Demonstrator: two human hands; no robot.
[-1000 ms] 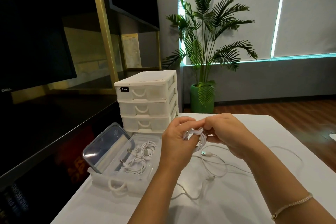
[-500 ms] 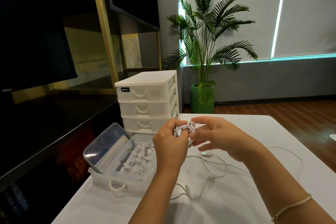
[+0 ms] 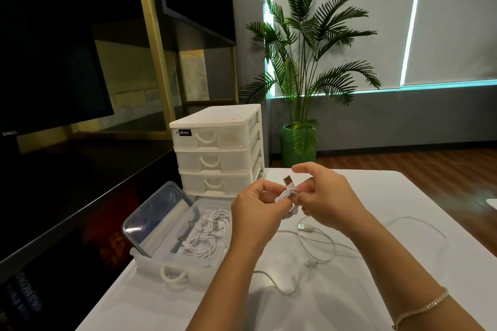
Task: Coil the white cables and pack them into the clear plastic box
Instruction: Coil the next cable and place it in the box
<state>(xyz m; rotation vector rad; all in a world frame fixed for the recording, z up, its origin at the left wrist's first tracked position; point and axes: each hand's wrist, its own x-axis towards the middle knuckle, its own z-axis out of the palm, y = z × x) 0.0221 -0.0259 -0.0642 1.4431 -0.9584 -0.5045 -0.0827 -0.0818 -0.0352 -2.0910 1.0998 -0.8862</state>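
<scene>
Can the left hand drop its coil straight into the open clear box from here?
Probably yes: the left hand holds the coiled white cable just right of the clear plastic box, whose lid stands open, with nothing between them.

A single head-worn wide-angle view looks forward and down from the near edge of the white rectangular table (image 3: 403,236), close above it, facing the far grey wall and the green potted palm plant (image 3: 304,75).

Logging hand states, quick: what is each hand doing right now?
Left hand: grips the coiled white cable.
Right hand: pinches the same cable.
</scene>
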